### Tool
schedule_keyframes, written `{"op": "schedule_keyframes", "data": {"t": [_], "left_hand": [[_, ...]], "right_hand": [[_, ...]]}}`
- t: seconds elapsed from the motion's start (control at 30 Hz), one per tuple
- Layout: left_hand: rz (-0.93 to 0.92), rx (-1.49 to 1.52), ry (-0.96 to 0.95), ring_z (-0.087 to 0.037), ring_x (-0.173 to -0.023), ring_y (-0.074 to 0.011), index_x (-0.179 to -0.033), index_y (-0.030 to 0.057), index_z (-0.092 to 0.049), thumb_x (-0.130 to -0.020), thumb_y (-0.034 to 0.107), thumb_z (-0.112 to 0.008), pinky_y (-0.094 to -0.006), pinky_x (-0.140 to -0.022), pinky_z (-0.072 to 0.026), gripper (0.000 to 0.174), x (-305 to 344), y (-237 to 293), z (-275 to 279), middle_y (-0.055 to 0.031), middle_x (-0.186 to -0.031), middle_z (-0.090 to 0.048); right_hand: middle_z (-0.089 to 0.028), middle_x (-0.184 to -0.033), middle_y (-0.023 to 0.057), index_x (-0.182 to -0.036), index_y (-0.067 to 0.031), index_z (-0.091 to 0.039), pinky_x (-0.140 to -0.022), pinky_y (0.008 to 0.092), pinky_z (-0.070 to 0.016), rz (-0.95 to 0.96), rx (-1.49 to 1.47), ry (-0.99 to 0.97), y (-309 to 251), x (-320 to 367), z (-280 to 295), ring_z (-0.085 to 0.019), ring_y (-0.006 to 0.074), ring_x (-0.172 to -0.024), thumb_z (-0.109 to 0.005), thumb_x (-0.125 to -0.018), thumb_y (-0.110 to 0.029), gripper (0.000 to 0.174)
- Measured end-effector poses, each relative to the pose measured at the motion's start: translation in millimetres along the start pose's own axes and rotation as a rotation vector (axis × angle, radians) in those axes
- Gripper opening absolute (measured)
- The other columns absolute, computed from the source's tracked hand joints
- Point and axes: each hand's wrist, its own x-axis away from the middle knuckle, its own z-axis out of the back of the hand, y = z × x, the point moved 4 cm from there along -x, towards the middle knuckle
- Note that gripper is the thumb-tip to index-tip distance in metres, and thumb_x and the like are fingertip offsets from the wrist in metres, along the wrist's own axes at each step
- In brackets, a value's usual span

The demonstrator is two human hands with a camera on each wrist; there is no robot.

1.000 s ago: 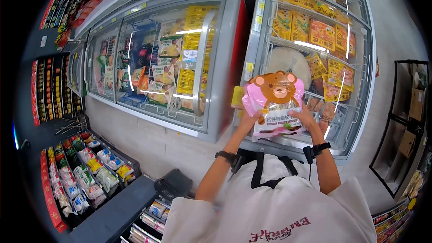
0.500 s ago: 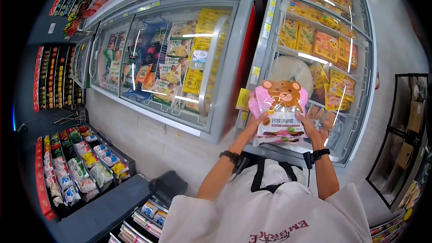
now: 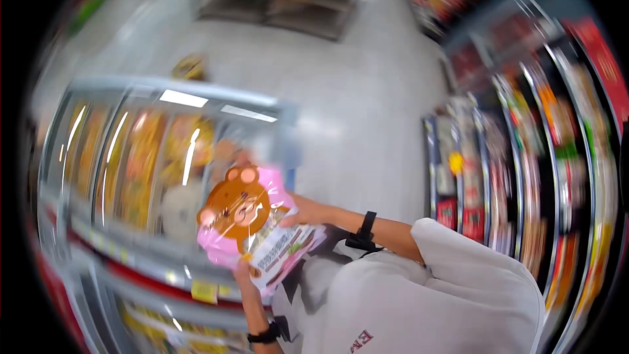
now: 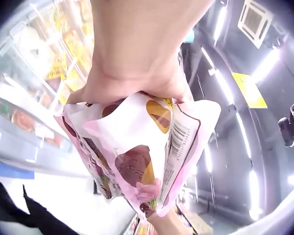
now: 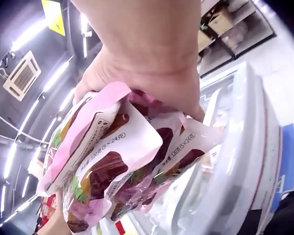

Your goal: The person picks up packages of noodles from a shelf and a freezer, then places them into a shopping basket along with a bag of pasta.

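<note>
A pink and white snack bag (image 3: 275, 252) with a brown bear face on its front is held between my two hands, tilted in the head view. My left hand (image 3: 244, 276) grips its lower left edge, thumb on the front. My right hand (image 3: 299, 211) grips the opposite edge, partly hidden behind the bag. From the right wrist view, bottoms of two similar bags (image 5: 103, 161) show beneath the right hand, pressed together. A barcode side panel (image 4: 181, 142) faces out in the left wrist view.
A glass-topped freezer (image 3: 196, 95) with yellow packs stands on the left, beneath and beyond the bag. Shelves of packaged goods (image 3: 524, 177) line the right side. Grey floor (image 3: 347, 105) runs between them, with a low rack (image 3: 275, 6) at the far end.
The head view has swung right, away from the two freezers toward an aisle and shelves, and is blurred. Both hands keep holding the bags, which now appear farther left and tilted.
</note>
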Motion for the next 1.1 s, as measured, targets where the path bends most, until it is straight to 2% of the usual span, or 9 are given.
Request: {"op": "schedule_keyframes", "data": {"t": [0.13, 0.23, 0.37, 0.57, 0.6, 0.7, 0.83, 0.87, 1.1], "left_hand": [[-0.018, -0.156, -0.314, -0.056, -0.067, -0.0134, -0.120, 0.0005, -0.049, -0.086, 0.039, -0.064, -0.0261, -0.056, -0.0457, 0.053, -26.0, 0.0, -36.4, -0.0063, -0.090, -0.055], [0.168, -0.384, -0.499, -0.043, -0.051, -0.0067, -0.098, 0.0075, -0.052, -0.084, 0.050, -0.065, -0.0220, -0.048, -0.0342, 0.046, 25.4, 12.5, -179.9, 0.0048, -0.059, -0.041], [0.122, -0.577, -0.819, -0.047, -0.057, -0.0082, -0.111, 0.0040, -0.051, -0.084, 0.046, -0.066, -0.0220, -0.052, -0.0383, 0.052, -5.7, -98.3, -304.5, 0.0021, -0.068, -0.047], [0.421, -0.917, -1.197, -0.055, -0.106, -0.0171, -0.129, 0.0005, -0.044, -0.086, 0.044, -0.064, -0.0325, -0.089, -0.0467, 0.065, 8.1, -213.1, -516.8, -0.0079, -0.115, -0.055], [0.473, -0.898, -1.238, -0.054, -0.108, -0.0173, -0.131, 0.0009, -0.042, -0.085, 0.045, -0.065, -0.0334, -0.092, -0.0452, 0.068, 4.4, -233.0, -544.3, -0.0086, -0.117, -0.055], [0.470, -0.866, -1.319, -0.056, -0.105, -0.0172, -0.134, 0.0018, -0.038, -0.085, 0.050, -0.064, -0.0323, -0.087, -0.0475, 0.074, -12.4, -279.6, -620.9, -0.0093, -0.116, -0.056], [0.512, -1.008, -1.307, -0.065, -0.082, -0.0162, -0.136, 0.0041, -0.034, -0.084, 0.062, -0.057, -0.0245, -0.057, -0.0529, 0.081, -57.8, -325.8, -712.3, -0.0090, -0.105, -0.061], [0.511, -1.021, -1.353, -0.066, -0.068, -0.0151, -0.135, 0.0056, -0.038, -0.087, 0.066, -0.048, -0.0204, -0.039, -0.0455, 0.078, -75.8, -338.9, -734.1, -0.0102, -0.101, -0.064], [0.859, -1.070, -1.254, -0.067, -0.091, -0.0203, -0.131, 0.0035, -0.049, -0.093, 0.061, -0.043, -0.0336, -0.082, -0.0540, 0.069, -186.4, -409.3, -939.7, -0.0120, -0.110, -0.066]], "right_hand": [[-0.042, -0.138, 0.0191, -0.143, 0.0039, -0.025, -0.108, 0.0373, -0.0331, -0.013, -0.131, 0.379, -32.9, 101.5, 9.3, -0.042, 0.0263, -0.127, -0.080, -0.074, -0.040, 0.099], [-0.040, -0.141, 0.0191, -0.144, 0.0036, -0.022, -0.108, 0.0375, -0.0323, -0.032, -0.165, 0.578, -11.7, 194.1, 60.7, -0.039, 0.0264, -0.130, -0.080, -0.074, -0.040, 0.101], [-0.035, -0.146, 0.0172, -0.148, -0.0002, -0.017, -0.108, 0.0363, -0.0328, -0.026, -0.146, 0.871, 66.0, 317.1, 154.3, -0.035, 0.0257, -0.135, -0.078, -0.078, -0.034, 0.098], [-0.041, -0.141, 0.0102, -0.148, -0.0026, -0.020, -0.107, 0.0348, -0.0339, 0.076, -0.522, 1.119, 85.9, 464.9, 259.8, -0.039, 0.0194, -0.129, -0.074, -0.081, -0.022, 0.089], [-0.044, -0.137, 0.0087, -0.150, -0.0077, -0.015, -0.068, 0.0253, -0.0471, 0.261, -0.324, 1.210, 88.1, 477.9, 285.7, -0.053, 0.0116, -0.088, -0.072, -0.083, -0.016, 0.088], [-0.049, -0.129, 0.0061, -0.150, -0.0087, -0.016, -0.053, 0.0223, -0.0379, 0.253, -0.372, 1.256, 107.7, 507.5, 349.5, -0.044, 0.0065, -0.068, -0.072, -0.083, -0.017, 0.087], [-0.049, -0.125, 0.0047, -0.149, -0.0083, -0.022, -0.058, 0.0204, -0.0378, 0.069, -0.615, 1.281, 127.7, 510.7, 442.4, -0.045, 0.0063, -0.073, -0.067, -0.088, -0.027, 0.079], [-0.048, -0.134, 0.0088, -0.145, -0.0008, -0.026, -0.102, 0.0317, -0.0389, 0.020, -0.624, 1.271, 120.2, 509.6, 469.5, -0.049, 0.0179, -0.120, -0.064, -0.091, -0.032, 0.074], [-0.057, -0.127, 0.0081, -0.135, -0.0035, -0.044, -0.098, 0.0302, -0.0419, 0.010, -0.859, 1.288, 114.8, 478.7, 675.8, -0.055, 0.0158, -0.113, -0.059, -0.091, -0.046, 0.063]]}}
